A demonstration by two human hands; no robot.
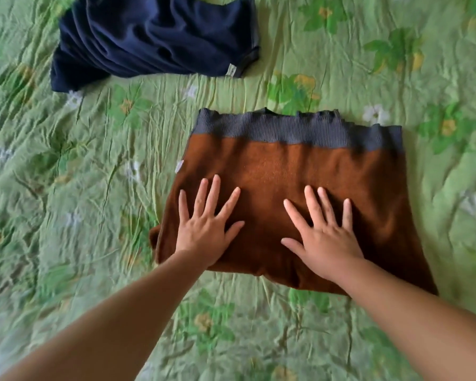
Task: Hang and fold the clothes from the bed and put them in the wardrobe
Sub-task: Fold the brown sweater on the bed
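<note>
On the green floral bedspread (66, 188) the brown sweater (286, 166) lies folded, left hand (206, 229) and right hand (324, 243) pressing it flat with fingers spread, while the crumpled navy garment (149, 37) beyond awaits folding and nothing has reached the wardrobe yet, I judge.

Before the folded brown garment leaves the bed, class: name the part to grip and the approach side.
Grip the brown garment at its left and right edges, sliding under from each side. It lies flat, a folded rectangle, grey ribbed band at the far edge, left hand and right hand pressing on top; supporting both ends likely keeps it folded.
</note>
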